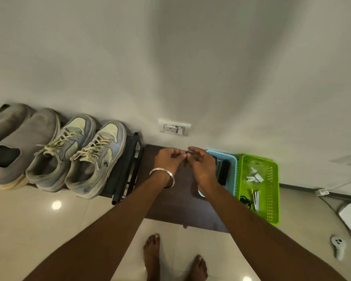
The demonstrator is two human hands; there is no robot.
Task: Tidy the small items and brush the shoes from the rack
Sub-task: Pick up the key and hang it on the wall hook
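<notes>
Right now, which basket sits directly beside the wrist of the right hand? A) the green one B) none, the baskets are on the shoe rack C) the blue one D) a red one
C: the blue basket lies right next to the right hand, partly hidden by its wrist, while the green basket stands further right, past the blue one; both are apart from the shoe rack.

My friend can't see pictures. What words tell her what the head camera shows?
Two hands, left hand and right hand, meet fingertip to fingertip over a dark brown table, seeming to pinch something tiny. Two pairs of shoes sit on a black rack at left; a blue basket and green basket sit at right.
</notes>
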